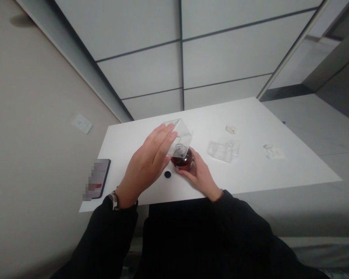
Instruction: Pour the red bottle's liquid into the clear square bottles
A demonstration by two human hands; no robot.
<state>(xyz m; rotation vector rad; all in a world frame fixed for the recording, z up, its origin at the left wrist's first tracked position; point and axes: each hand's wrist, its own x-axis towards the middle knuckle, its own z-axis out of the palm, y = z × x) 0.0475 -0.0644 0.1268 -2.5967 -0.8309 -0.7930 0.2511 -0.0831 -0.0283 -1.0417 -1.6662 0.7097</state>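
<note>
Clasping the red bottle [184, 165] with the right hand [202, 178] near the front of the table [250, 170], probably for steadiness; laying the left hand [148, 164] along a tilted clear container [184, 133] above, too hidden to tell whether gripped; with loose clear pieces [222, 150] rightward, perhaps for room.

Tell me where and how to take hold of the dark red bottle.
Best gripped by its rounded side wall, coming from the right: the right hand already curves around that side of the dark red bottle, thumb toward the near side. Coming from above looks awkward, since the clear plastic piece at the left hand tilts over its top.
</note>
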